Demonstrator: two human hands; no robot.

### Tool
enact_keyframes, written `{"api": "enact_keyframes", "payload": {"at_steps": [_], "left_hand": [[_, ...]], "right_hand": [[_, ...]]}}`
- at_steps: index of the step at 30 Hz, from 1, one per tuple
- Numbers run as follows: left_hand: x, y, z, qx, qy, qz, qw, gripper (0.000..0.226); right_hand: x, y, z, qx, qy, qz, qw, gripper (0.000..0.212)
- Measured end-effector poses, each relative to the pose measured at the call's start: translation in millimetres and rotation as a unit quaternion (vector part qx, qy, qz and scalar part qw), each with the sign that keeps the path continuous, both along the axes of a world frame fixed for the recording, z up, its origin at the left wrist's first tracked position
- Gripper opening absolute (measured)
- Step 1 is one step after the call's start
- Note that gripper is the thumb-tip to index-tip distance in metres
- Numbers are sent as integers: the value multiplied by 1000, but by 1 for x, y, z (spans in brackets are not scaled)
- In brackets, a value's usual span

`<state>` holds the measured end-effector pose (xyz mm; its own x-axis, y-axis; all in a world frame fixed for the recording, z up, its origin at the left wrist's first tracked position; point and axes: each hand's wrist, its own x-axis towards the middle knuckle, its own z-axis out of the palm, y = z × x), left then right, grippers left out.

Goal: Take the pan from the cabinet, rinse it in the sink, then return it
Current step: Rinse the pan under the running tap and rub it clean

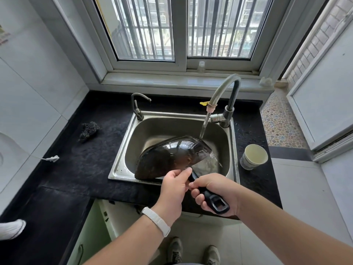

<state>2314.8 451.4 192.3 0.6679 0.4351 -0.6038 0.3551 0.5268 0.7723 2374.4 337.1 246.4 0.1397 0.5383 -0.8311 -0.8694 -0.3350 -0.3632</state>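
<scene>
A dark pan (168, 157) is tilted on its side over the steel sink (122, 150), its underside turned toward me. Water runs from the tall faucet (225, 92) onto the pan's far right edge and splashes off. My right hand (215, 192) is shut around the pan's black handle (214, 201), near its end with the hanging hole. My left hand (174, 183) grips the pan's near rim where the handle joins, thumb on top. Below the counter a green cabinet door (91, 232) stands open.
A paper cup (254, 156) stands on the black counter right of the sink. A dark scrubber (88, 131) lies left of it, and a small second tap (137, 108) rises at the sink's back left corner. The window sill is behind. My shoes show on the floor.
</scene>
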Motion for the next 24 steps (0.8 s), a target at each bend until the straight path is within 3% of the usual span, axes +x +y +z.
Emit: {"api": "enact_keyframes", "payload": {"at_steps": [9,24], "left_hand": [[-8,1,4,7,-9,-7,1000,14],[-5,-21,-3,2,-4,-66,998,32]], "right_hand": [[-7,2,4,-6,-6,4,1000,15],[-19,-27,6,-11,4,-67,998,12]]}}
